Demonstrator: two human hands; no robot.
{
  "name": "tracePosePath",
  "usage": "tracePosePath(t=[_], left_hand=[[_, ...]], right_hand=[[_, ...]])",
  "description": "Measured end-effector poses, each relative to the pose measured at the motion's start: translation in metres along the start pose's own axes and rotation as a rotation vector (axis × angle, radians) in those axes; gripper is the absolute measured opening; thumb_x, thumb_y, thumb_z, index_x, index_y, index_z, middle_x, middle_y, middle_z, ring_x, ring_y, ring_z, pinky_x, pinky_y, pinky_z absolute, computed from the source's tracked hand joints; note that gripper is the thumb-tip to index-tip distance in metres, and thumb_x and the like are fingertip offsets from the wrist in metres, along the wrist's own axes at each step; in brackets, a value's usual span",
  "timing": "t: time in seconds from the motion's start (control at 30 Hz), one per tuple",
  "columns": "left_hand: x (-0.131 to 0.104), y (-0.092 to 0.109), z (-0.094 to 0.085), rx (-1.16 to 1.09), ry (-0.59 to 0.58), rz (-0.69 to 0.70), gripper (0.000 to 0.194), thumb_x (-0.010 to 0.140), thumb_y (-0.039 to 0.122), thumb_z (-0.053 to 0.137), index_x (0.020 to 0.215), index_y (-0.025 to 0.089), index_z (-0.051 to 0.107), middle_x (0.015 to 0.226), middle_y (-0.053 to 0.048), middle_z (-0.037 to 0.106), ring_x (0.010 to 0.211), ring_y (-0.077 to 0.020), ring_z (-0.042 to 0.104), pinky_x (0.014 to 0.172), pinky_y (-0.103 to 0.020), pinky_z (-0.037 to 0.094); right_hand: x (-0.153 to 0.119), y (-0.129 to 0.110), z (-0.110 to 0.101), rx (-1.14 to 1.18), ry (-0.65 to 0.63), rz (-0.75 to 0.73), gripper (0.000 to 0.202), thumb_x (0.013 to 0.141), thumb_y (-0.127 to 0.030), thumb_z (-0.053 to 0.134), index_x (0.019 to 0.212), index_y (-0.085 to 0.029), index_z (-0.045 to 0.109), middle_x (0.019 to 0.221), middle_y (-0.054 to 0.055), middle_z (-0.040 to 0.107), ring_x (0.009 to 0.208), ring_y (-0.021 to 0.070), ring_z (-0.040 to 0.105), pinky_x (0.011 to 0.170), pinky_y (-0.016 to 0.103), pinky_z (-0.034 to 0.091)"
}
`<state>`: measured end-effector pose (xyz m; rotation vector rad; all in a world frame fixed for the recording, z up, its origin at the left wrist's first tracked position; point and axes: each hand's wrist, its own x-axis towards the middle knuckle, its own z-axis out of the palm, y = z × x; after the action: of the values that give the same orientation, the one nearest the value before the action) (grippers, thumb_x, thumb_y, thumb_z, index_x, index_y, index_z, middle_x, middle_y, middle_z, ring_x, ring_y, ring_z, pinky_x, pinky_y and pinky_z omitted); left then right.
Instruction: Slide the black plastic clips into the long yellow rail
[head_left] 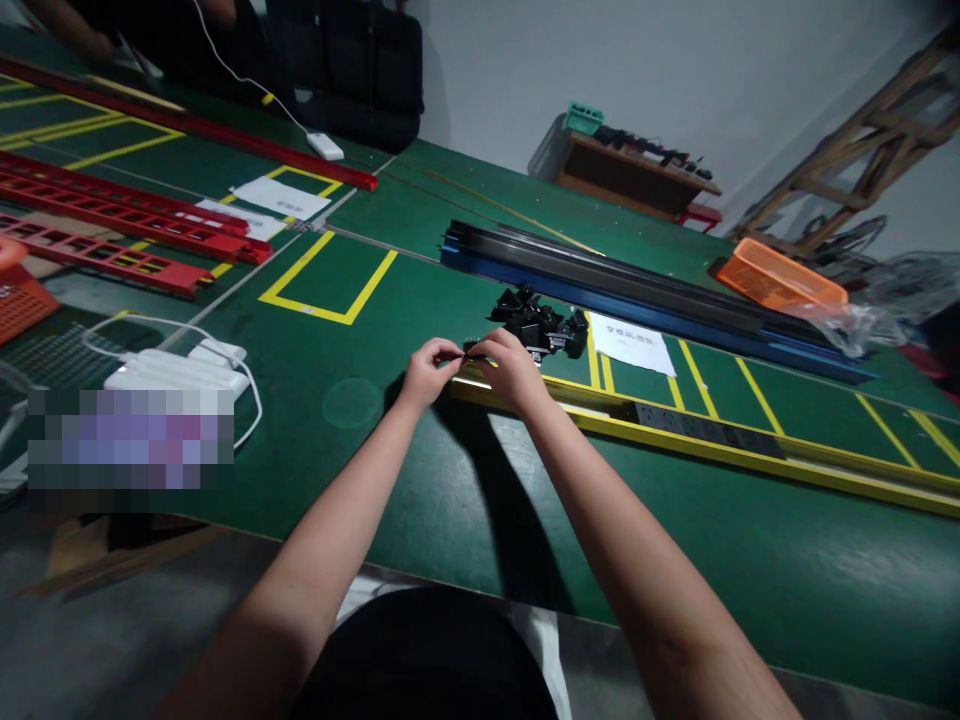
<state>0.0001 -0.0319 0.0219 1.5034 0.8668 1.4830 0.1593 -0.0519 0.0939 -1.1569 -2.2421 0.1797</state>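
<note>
My left hand [433,372] and my right hand [511,365] meet over the left end of a long yellow channel rail [682,432]. Both are closed in a pinch, fingertips almost touching, on a small black part [471,346] that is mostly hidden by the fingers. Just beyond the right hand lies a loose heap of black plastic pieces [536,325], some with shiny metal bits. Flat black panels [709,428] sit inside the yellow rail, farther right along it.
Dark blue and black rails [637,285] lie behind a printed paper [634,345]. An orange basket [784,275] stands at the right. Red rails [120,215] and a white corded device [176,370] occupy the left. Across the table is another person's arm [82,30].
</note>
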Motion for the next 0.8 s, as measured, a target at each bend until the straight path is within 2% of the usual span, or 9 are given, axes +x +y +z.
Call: tracePosePath(t=[0.27,0.5,0.8], left_hand=[[-0.001,0.001,-0.004,0.057,-0.047,-0.01,0.014,0.071,0.028,0.065,0.076,0.015,0.065,0.083,-0.004,0.062,0.081,-0.0142,0.06,0.073,-0.028,0.048],[-0.003,0.011,-0.004,0.217,-0.032,0.062,0.015,0.075,0.03,0.061,0.078,0.017,0.068,0.083,-0.005,0.067,0.082,-0.0152,0.062,0.079,-0.031,0.049],[-0.004,0.007,-0.006,0.268,-0.061,0.033,0.018,0.074,0.032,0.061,0.081,0.018,0.069,0.083,-0.006,0.069,0.08,-0.0169,0.063,0.076,-0.032,0.05]], right_hand=[[-0.004,0.001,-0.001,-0.068,-0.075,-0.017,0.018,0.082,-0.016,0.051,0.093,-0.021,0.065,0.091,0.006,0.054,0.09,0.0186,0.049,0.081,0.032,0.042],[-0.006,0.006,0.001,-0.046,-0.05,0.006,0.017,0.082,-0.016,0.053,0.094,-0.021,0.064,0.092,0.006,0.054,0.09,0.0183,0.05,0.082,0.032,0.042],[-0.006,0.001,-0.002,-0.038,-0.062,0.026,0.019,0.083,-0.015,0.049,0.094,-0.021,0.064,0.094,0.007,0.053,0.092,0.0186,0.049,0.082,0.032,0.041]])
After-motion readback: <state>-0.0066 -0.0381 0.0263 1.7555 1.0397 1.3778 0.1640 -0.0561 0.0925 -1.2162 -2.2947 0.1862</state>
